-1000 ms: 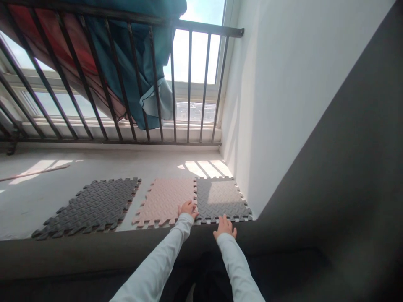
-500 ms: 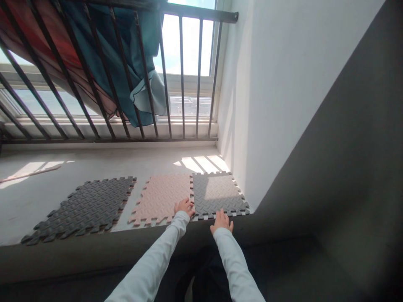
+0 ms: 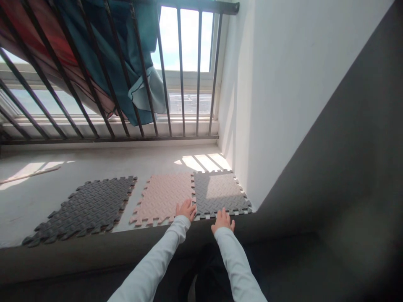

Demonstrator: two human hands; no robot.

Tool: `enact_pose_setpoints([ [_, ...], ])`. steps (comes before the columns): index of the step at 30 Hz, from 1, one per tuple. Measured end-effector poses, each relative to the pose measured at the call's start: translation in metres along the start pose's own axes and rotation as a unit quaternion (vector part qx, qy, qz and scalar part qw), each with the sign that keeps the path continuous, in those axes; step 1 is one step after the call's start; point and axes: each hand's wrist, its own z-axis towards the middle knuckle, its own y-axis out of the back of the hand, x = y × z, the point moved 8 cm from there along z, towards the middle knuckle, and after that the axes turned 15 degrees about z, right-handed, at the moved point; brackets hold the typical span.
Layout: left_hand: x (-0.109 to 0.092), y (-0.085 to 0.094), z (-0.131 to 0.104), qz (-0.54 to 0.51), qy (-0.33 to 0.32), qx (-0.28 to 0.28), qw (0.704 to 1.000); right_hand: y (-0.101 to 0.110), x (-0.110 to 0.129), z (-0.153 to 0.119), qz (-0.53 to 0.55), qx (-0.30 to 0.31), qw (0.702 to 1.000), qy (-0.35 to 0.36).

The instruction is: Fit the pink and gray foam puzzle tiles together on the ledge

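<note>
Three foam mats with jigsaw edges lie flat on the ledge. My left hand (image 3: pixel 186 209) rests with fingers spread on the front right corner of the pink mat (image 3: pixel 166 195), by its seam with the gray mat (image 3: pixel 217 191). On the front edge of that gray mat lies my right hand (image 3: pixel 223 221), its fingers apart and holding nothing. The pink and gray mats meet along their shared side. A dark mat (image 3: pixel 88 205) lies further left, a gap between it and the pink one.
Behind the ledge (image 3: pixel 103 157) stands a black railing (image 3: pixel 126 138) with red and teal cloth (image 3: pixel 116 63) behind its bars. A white wall (image 3: pixel 277 84) rises at the right. A thin strip (image 3: pixel 37 173) lies at the far left.
My left hand's fingers have flattened and spread at the seam. The gap between the pink and gray mats looks narrower. My right hand has hardly moved.
</note>
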Motion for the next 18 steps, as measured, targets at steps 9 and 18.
enact_pose_setpoints([
  [9,-0.004,0.011,-0.004,0.051,-0.049,0.006,0.997,0.0,-0.002,0.0,-0.007,0.002,1.0,-0.001],
  [18,-0.007,0.03,0.014,0.056,0.021,-0.013,0.998,0.003,0.001,-0.001,-0.013,-0.025,1.0,0.005],
])
